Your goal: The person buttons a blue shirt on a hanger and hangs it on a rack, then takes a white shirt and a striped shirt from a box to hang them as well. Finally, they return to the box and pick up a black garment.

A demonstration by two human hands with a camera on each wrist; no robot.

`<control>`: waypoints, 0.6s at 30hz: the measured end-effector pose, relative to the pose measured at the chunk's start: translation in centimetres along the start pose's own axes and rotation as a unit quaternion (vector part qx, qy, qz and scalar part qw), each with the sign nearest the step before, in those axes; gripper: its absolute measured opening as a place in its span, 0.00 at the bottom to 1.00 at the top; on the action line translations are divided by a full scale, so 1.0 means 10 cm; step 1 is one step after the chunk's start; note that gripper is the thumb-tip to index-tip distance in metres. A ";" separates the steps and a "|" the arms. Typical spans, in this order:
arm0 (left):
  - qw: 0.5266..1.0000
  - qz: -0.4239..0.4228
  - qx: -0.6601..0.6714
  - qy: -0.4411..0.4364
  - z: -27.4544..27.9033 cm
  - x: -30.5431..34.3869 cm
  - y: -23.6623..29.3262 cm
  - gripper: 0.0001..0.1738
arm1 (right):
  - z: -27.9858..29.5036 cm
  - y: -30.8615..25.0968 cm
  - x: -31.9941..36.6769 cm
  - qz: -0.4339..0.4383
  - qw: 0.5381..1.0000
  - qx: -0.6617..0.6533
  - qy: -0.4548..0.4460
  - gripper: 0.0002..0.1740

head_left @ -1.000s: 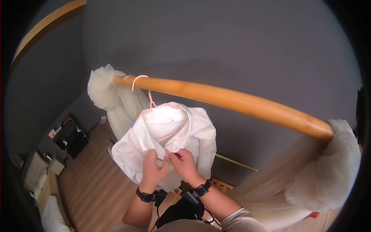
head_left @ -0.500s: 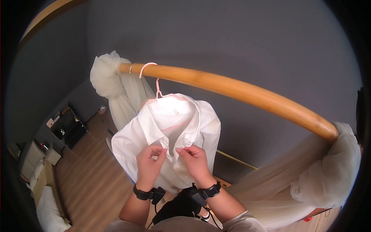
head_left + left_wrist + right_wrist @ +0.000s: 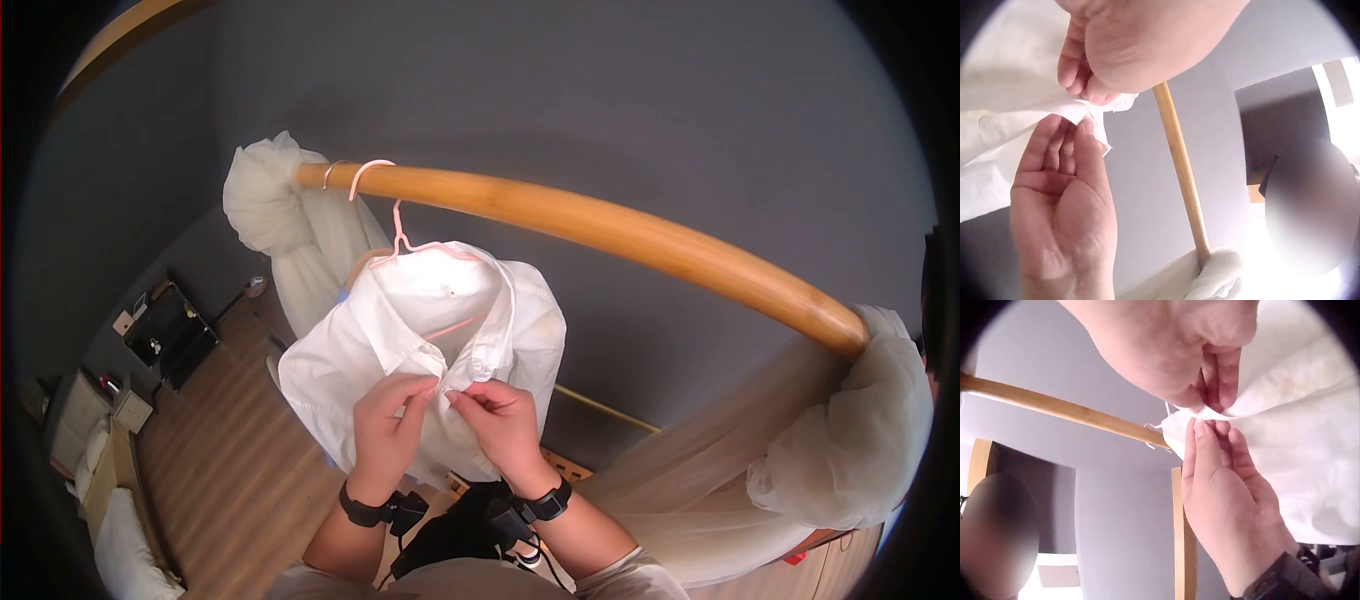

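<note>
A white collared shirt (image 3: 325,365) hangs on a pink hanger (image 3: 400,240), its collar spread at the top. My left hand (image 3: 387,425) pinches one front edge of the shirt just below the collar. Close beside it, my right hand (image 3: 507,425) pinches the opposite front edge between thumb and fingers. Both sets of fingertips nearly meet, with the two edges brought together between them. From below, the left wrist view shows the white cloth (image 3: 1004,69) between thumbs and fingers. Fingers and folds hide whatever lies right at the pinch.
The hanger hooks over a thick wooden rail (image 3: 600,225). Pale sheer fabric is bunched at the rail's left end (image 3: 265,195) and drapes from its right end (image 3: 830,440). A grey wall (image 3: 600,90) stands behind. A bed (image 3: 125,530) and a wooden floor (image 3: 220,450) are at the left.
My hands parted slightly, then came back together, bringing the shirt's two front edges close. Both keep their pinch. The shirt front appears more spread out than a second ago.
</note>
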State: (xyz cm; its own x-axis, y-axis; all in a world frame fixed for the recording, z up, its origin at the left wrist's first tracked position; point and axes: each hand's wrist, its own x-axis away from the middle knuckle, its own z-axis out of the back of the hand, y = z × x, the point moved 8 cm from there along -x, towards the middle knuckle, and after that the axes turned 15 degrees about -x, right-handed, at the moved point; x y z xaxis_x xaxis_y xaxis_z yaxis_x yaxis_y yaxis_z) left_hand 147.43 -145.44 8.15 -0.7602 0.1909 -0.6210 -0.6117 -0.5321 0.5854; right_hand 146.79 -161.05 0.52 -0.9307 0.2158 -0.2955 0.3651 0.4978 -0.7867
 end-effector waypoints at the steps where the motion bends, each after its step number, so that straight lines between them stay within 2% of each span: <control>1: 1.000 -0.016 -0.017 0.006 0.01 0.00 0.03 0.08 | -0.01 0.00 0.00 0.002 1.000 0.007 0.000 0.05; 3: 0.997 -0.049 -0.050 0.017 0.05 0.00 0.08 0.09 | -0.02 0.01 0.00 0.006 1.000 0.020 0.000 0.06; 9: 0.994 -0.065 -0.082 0.005 0.08 0.00 0.17 0.09 | -0.05 -0.02 0.00 0.046 0.998 0.043 0.002 0.06; 18: 0.995 -0.038 -0.086 0.018 0.04 0.02 0.18 0.08 | -0.02 -0.13 0.02 0.081 0.993 0.090 0.002 0.07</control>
State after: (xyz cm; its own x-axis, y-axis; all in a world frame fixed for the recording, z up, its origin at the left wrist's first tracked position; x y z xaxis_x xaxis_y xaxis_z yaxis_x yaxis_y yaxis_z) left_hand 146.15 -146.03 9.28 -0.7031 0.2080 -0.6800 -0.6184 -0.6509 0.4404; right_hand 146.09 -161.51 1.56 -0.8594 0.2852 -0.4244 0.5003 0.2973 -0.8132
